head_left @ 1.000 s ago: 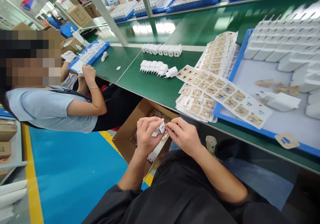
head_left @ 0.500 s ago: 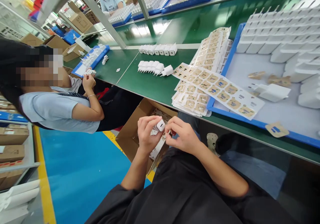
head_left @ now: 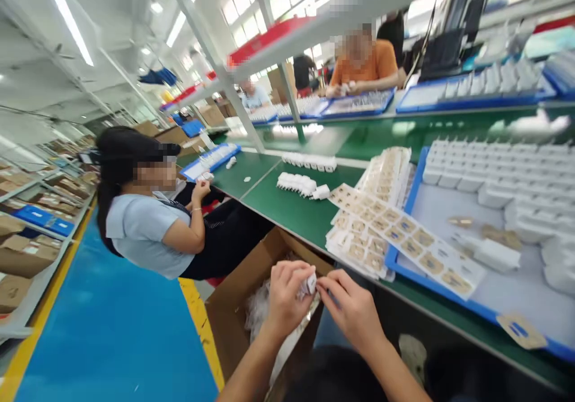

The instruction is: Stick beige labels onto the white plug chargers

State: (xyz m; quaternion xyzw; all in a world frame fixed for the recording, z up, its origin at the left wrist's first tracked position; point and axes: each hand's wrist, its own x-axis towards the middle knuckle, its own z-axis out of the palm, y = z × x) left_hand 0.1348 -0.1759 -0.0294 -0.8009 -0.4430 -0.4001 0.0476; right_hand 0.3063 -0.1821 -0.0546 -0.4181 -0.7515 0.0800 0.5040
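My left hand [head_left: 287, 300] is closed round a white plug charger [head_left: 309, 284], holding it above a cardboard box with its end face turned to the right. Close beside that face, my right hand [head_left: 353, 306] has thumb and forefinger pinched together. Whatever sits in that pinch is too small and blurred to make out. On the bench ahead lies a sheet of tan stickers [head_left: 406, 234], resting across a stack of similar sheets [head_left: 359, 240] and the rim of a blue tray [head_left: 395, 264]. Another white charger [head_left: 496, 252] lies on its side in the tray.
Rows of white chargers [head_left: 296, 183] stand on the green bench [head_left: 265, 195]. The open cardboard box [head_left: 233, 312] below holds clear plastic scraps. A tan sticker [head_left: 521, 331] hangs over the tray's front edge. A co-worker [head_left: 148, 228] sits to the left; another person [head_left: 366, 60] works across the bench.
My view has tilted up, so the bench and both hands appear lower and more of the room shows. The charger stays in my left hand, its end face now turned further right.
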